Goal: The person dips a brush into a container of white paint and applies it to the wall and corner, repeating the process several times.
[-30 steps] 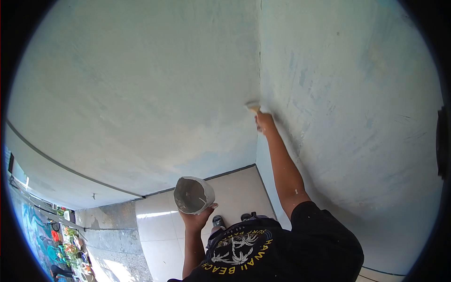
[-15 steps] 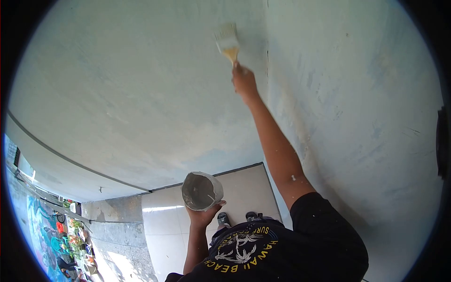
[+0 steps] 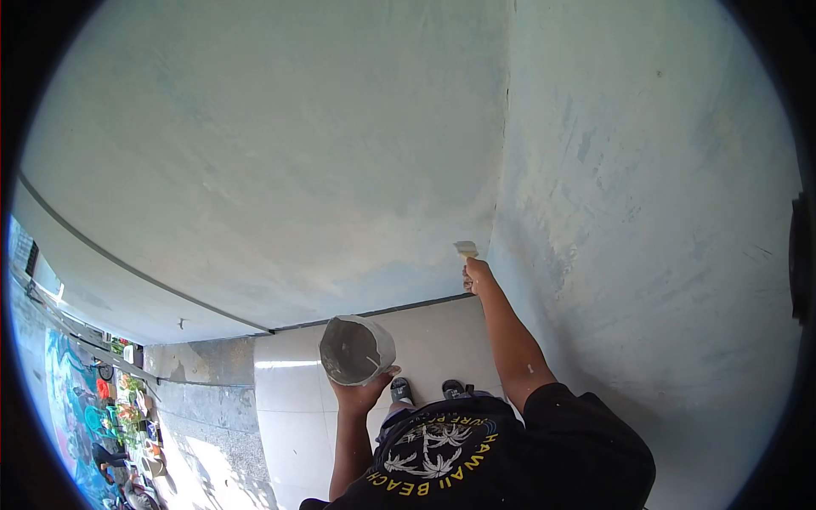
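My right hand (image 3: pixel 477 275) is closed around the handle of a paintbrush (image 3: pixel 467 249). The brush's bristles are at the pale wall (image 3: pixel 340 170), low down and close to the inside corner. In my left hand (image 3: pixel 364 392) is a grey paint bucket (image 3: pixel 358 350), held from underneath and tilted so its opening shows. Its inside is coated grey, and its rim looks uneven. The fingers under the bucket are mostly hidden.
A second wall (image 3: pixel 646 212) with scuffed patches meets the first at the corner on the right. Light floor tiles (image 3: pixel 293 433) lie below, around my shoes (image 3: pixel 454 388). Far left, outdoors, are plants, a bicycle and at least one person (image 3: pixel 109 457).
My right hand has brought the paintbrush down from high on the wall to near its base, slightly rightward. The left hand still holds the bucket in almost the same place.
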Action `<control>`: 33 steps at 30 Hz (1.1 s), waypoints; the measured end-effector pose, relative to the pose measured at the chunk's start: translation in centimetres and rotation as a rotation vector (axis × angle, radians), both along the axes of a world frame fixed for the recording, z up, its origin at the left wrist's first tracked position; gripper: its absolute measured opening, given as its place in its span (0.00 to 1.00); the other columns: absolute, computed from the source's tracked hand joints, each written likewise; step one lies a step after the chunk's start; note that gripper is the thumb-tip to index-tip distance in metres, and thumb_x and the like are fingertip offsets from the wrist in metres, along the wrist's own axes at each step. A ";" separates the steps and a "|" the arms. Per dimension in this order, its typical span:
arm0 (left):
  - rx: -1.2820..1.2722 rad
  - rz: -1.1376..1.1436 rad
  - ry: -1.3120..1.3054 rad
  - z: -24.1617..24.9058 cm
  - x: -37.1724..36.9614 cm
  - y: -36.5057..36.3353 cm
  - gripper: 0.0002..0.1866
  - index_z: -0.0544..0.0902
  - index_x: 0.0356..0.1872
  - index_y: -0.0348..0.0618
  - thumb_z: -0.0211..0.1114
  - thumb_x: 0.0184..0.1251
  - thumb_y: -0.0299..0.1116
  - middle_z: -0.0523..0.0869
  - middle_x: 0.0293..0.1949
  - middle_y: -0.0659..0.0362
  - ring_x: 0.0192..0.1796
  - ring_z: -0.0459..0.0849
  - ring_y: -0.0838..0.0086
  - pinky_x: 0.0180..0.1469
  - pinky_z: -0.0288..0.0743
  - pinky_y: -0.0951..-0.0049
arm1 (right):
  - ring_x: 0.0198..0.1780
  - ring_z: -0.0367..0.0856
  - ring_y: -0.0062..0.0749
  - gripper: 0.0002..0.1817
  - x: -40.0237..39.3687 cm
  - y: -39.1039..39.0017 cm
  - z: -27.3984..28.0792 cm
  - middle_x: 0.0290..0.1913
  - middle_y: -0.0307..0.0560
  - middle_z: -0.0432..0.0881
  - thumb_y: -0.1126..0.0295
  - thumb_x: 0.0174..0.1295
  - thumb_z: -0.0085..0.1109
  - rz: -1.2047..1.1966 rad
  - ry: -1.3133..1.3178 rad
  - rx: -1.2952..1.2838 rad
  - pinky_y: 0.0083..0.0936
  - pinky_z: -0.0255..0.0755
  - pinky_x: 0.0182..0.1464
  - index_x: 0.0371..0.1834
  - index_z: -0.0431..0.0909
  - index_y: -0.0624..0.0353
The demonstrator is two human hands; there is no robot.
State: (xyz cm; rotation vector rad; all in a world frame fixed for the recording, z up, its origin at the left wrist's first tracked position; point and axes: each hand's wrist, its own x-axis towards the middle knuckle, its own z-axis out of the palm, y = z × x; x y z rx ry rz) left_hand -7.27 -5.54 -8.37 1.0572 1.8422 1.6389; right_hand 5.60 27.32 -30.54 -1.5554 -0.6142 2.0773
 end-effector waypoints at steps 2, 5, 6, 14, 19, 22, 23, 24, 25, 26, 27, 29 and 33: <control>-0.038 -0.012 -0.001 0.3 0.3 -0.1 0.46 0.65 0.62 0.38 0.80 0.36 0.29 0.75 0.55 0.55 0.55 0.76 0.69 0.56 0.74 0.65 | 0.12 0.52 0.23 0.23 0.3 0.7 1.3 0.15 0.37 0.63 0.51 0.71 0.46 0.057 -0.052 0.047 0.26 0.46 0.16 0.22 0.67 0.56; 0.030 0.029 0.016 1.2 0.6 0.4 0.44 0.70 0.58 0.36 0.84 0.34 0.33 0.80 0.50 0.55 0.50 0.80 0.70 0.52 0.77 0.66 | 0.14 0.56 0.24 0.21 -0.7 3.2 15.1 0.17 0.36 0.65 0.55 0.71 0.47 0.065 -0.015 0.412 0.26 0.51 0.17 0.23 0.68 0.56; 0.068 0.036 0.020 1.3 0.7 0.6 0.44 0.71 0.57 0.36 0.84 0.34 0.33 0.80 0.49 0.55 0.50 0.80 0.70 0.51 0.78 0.67 | 0.16 0.60 0.22 0.20 -0.5 4.1 20.9 0.17 0.35 0.66 0.56 0.71 0.47 0.063 0.006 0.488 0.26 0.55 0.18 0.24 0.70 0.57; 0.064 0.063 0.011 0.4 0.9 0.1 0.44 0.70 0.58 0.36 0.83 0.35 0.32 0.80 0.50 0.55 0.50 0.80 0.71 0.51 0.77 0.68 | 0.18 0.61 0.19 0.19 1.1 3.7 41.4 0.17 0.34 0.66 0.57 0.72 0.43 -0.031 0.259 1.065 0.22 0.60 0.21 0.26 0.70 0.58; 0.037 0.059 0.034 -0.2 0.8 0.0 0.43 0.68 0.60 0.36 0.80 0.37 0.29 0.78 0.52 0.55 0.52 0.78 0.68 0.53 0.76 0.66 | 0.16 0.59 0.17 0.22 -0.6 6.6 35.1 0.16 0.32 0.63 0.52 0.73 0.43 -0.049 0.061 1.152 0.22 0.60 0.22 0.25 0.67 0.55; 0.100 0.058 0.034 0.1 1.0 0.2 0.43 0.68 0.60 0.36 0.80 0.36 0.29 0.78 0.52 0.55 0.52 0.78 0.69 0.52 0.77 0.67 | 0.16 0.64 0.20 0.25 -3.0 8.5 19.1 0.15 0.36 0.66 0.50 0.73 0.40 -0.133 -0.265 1.320 0.23 0.61 0.19 0.23 0.67 0.56; 0.102 0.067 0.032 0.3 1.0 0.4 0.43 0.68 0.60 0.36 0.80 0.36 0.29 0.78 0.52 0.55 0.52 0.78 0.69 0.52 0.77 0.67 | 0.28 0.76 0.49 0.26 -2.5 6.1 16.9 0.22 0.58 0.75 0.54 0.73 0.41 -0.025 -0.332 1.118 0.39 0.68 0.37 0.28 0.73 0.66; 0.053 0.062 0.024 0.3 1.0 0.3 0.43 0.68 0.59 0.36 0.81 0.36 0.30 0.78 0.52 0.55 0.51 0.78 0.70 0.52 0.77 0.67 | 0.25 0.75 0.45 0.26 -2.1 4.6 14.0 0.22 0.55 0.75 0.53 0.73 0.40 0.003 -0.312 0.995 0.38 0.68 0.32 0.27 0.72 0.65; -0.003 0.060 0.014 0.5 1.0 0.0 0.44 0.69 0.59 0.37 0.82 0.36 0.31 0.78 0.51 0.56 0.51 0.78 0.70 0.52 0.77 0.67 | 0.22 0.74 0.41 0.26 -1.5 2.9 11.3 0.21 0.52 0.75 0.53 0.73 0.40 0.037 -0.294 0.863 0.37 0.67 0.28 0.26 0.72 0.64; -0.018 0.082 0.007 0.6 1.0 -0.1 0.44 0.69 0.59 0.37 0.82 0.36 0.31 0.78 0.51 0.56 0.51 0.78 0.70 0.52 0.77 0.67 | 0.17 0.66 0.31 0.24 -0.7 1.0 9.7 0.19 0.44 0.69 0.51 0.73 0.41 0.083 -0.210 0.687 0.29 0.60 0.21 0.26 0.69 0.60; -0.011 0.047 0.022 0.7 0.7 0.1 0.46 0.67 0.60 0.36 0.83 0.35 0.33 0.78 0.52 0.55 0.52 0.79 0.70 0.52 0.77 0.67 | 0.13 0.57 0.20 0.23 0.1 -0.9 8.2 0.17 0.35 0.63 0.49 0.73 0.41 0.135 -0.128 0.507 0.21 0.53 0.13 0.27 0.67 0.56; 0.023 0.024 0.033 0.4 0.1 0.1 0.53 0.62 0.63 0.36 0.85 0.32 0.36 0.76 0.54 0.52 0.55 0.78 0.67 0.55 0.75 0.66 | 0.13 0.54 0.18 0.21 1.9 -3.1 2.3 0.17 0.35 0.61 0.52 0.73 0.42 0.190 -0.133 0.326 0.19 0.50 0.13 0.31 0.69 0.57; 0.091 0.044 0.143 1.4 -0.1 0.6 0.56 0.59 0.65 0.37 0.86 0.32 0.38 0.74 0.57 0.51 0.59 0.76 0.65 0.59 0.72 0.64 | 0.14 0.56 0.17 0.15 6.1 -10.2 2.2 0.18 0.33 0.61 0.58 0.72 0.44 0.274 -0.165 0.330 0.19 0.50 0.13 0.43 0.70 0.59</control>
